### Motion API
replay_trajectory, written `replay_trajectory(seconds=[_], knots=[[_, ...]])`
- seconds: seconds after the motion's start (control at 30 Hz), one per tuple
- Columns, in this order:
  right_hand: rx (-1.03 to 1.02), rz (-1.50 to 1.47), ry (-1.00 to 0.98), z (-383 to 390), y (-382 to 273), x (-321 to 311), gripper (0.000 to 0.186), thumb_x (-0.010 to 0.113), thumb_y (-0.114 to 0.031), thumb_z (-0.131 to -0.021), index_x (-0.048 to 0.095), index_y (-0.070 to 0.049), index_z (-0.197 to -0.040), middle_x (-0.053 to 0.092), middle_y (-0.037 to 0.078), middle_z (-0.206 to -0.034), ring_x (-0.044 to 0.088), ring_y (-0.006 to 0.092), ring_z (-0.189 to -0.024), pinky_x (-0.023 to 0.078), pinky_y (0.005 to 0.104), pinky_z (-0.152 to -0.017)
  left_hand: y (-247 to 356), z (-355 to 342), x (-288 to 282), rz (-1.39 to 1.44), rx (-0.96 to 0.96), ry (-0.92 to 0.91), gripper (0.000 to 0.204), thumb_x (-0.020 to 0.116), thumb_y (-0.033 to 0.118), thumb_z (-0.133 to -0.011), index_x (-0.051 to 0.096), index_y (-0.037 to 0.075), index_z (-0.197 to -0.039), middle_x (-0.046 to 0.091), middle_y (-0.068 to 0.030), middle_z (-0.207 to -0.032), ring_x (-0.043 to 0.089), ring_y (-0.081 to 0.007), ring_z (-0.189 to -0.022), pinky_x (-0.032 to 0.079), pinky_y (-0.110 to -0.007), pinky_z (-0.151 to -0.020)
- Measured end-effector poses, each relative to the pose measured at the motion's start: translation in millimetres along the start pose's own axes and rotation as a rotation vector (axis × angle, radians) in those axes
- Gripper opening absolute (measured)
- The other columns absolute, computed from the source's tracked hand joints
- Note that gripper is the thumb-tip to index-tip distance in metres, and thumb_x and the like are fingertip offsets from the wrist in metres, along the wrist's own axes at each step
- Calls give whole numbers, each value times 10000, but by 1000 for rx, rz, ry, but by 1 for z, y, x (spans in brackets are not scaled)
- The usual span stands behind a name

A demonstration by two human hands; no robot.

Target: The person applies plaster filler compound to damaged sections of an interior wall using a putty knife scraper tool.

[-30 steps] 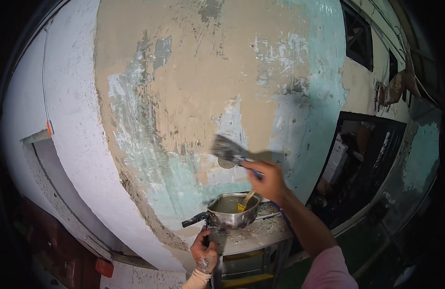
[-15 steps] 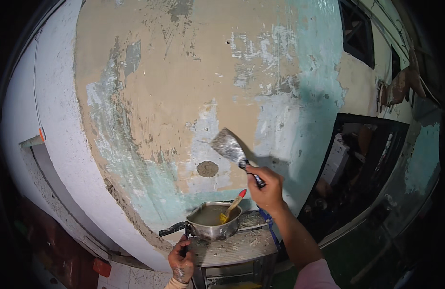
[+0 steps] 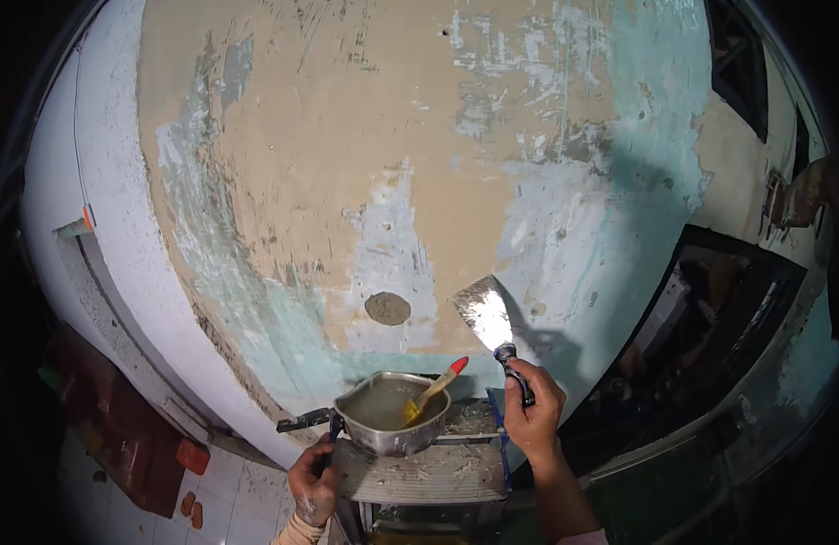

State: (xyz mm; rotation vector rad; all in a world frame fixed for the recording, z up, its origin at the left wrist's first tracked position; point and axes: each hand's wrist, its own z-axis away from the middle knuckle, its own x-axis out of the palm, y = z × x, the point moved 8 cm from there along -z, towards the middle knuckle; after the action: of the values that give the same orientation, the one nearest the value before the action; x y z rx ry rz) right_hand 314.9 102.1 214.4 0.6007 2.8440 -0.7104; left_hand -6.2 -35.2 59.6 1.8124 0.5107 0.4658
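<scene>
My right hand [image 3: 534, 409] is closed round the black handle of a putty knife [image 3: 486, 313]. Its broad metal blade points up and left in front of the patchy wall [image 3: 319, 182], and I cannot tell whether it touches. My left hand [image 3: 312, 483] is closed on the left side edge of a stepladder [image 3: 419, 477], just below a metal saucepan [image 3: 392, 440]. Cloudy liquid fills part of the pan, which stands on the ladder's dirty top. A paintbrush [image 3: 435, 391] with yellow bristles and a red handle tip leans in it. The pan's dark handle [image 3: 305, 421] sticks out leftward.
A round grey patch [image 3: 387, 308] marks the wall above the pan. At right is a dark-framed window opening [image 3: 687, 336]. Lower left, a reddish-brown piece of furniture [image 3: 119, 422] stands on the tiled floor, with orange slippers [image 3: 192, 510] close by.
My right hand and the putty knife have moved down and to the right. The view has shifted, bringing more floor in at lower left. My left hand keeps its hold on the ladder.
</scene>
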Motion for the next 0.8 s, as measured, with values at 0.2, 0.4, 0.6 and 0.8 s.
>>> replay_trajectory(seconds=[0.2, 0.4, 0.6, 0.8], knots=[[35, -85, -1, -26, -18, 35, 248, 608, 8, -868, 667, 43, -1106, 677, 165, -856, 648, 275, -708, 498, 337, -659, 1, 0, 5, -8, -44, 16, 337, 498, -21, -749, 616, -105, -1054, 616, -264, -1265, 599, -278, -1176, 425, -362, -1046], [39, -73, -57, 1, 2, 15, 324, 620, 9, -868, 648, 30, -1190, 636, 173, -813, 611, 276, -644, 477, 347, -580, 60, 15, 11, -572, 390, 193, 293, 583, 3, -712, 611, -74, -994, 655, -245, -1092, 646, -354, -963, 496, -390, -893], [42, -189, -95, -13, -17, 36, 466, 550, -81, -945, 463, 80, -1374, 626, 290, -1168, 674, 381, -990, 527, 394, -855, 194, -1, 120, -775, 955, -250, 558, 675, 79, -746, 561, -25, -1282, 618, -217, -1191, 598, -375, -1140, 465, -493, -946], [104, -236, -147, 18, 7, 31, 478, 518, -86, -960, 431, 94, -1394, 603, 294, -1231, 637, 346, -1091, 482, 394, -952, 171, -50, 227, -1034, 1172, -457, 555, 656, 138, -816, 542, -38, -1331, 516, -234, -1393, 469, -383, -1337, 363, -513, -1113]])
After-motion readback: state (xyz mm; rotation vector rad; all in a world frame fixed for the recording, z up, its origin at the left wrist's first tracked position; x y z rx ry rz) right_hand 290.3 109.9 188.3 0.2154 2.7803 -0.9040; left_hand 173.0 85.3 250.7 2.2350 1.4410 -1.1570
